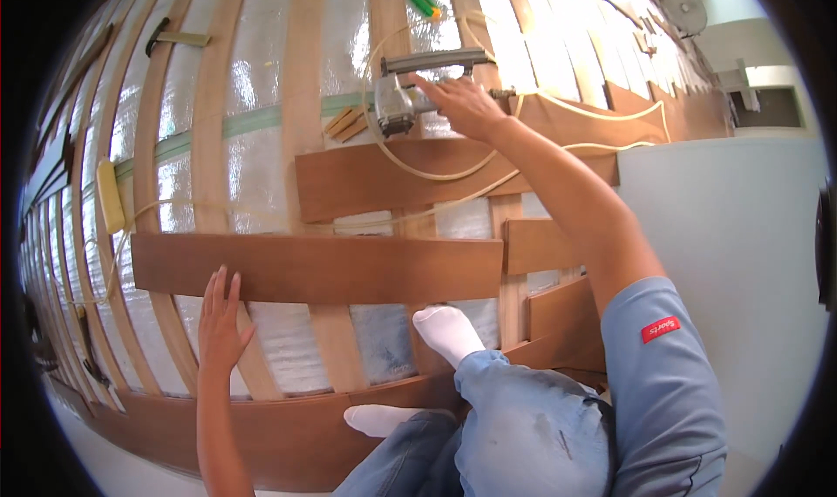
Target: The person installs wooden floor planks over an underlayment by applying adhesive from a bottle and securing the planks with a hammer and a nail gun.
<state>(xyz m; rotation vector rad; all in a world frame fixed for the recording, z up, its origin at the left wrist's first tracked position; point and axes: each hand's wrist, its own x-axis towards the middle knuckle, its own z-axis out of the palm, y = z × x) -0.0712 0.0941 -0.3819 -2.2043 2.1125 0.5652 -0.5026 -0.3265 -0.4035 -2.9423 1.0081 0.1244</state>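
My left hand (224,323) is open, its fingers spread and fingertips on the near edge of a brown floorboard (318,268). That board lies across the pale wooden battens near its left end. Farther off, my right hand (466,106) is over the handle of a grey nail gun (395,105), closed on it with one finger stretched toward the tool's head. My palm hides part of the handle. A pale air hose (427,176) loops around the nail gun and over another floorboard (366,179).
Silvery sheeting (257,78) lies between the battens (301,87). A hammer (179,38), a green-handled tool (422,2), wood wedges (347,124) and a yellow block (111,196) lie about. My white-socked foot (449,331) is beside the board. A pale panel (724,279) stands at right.
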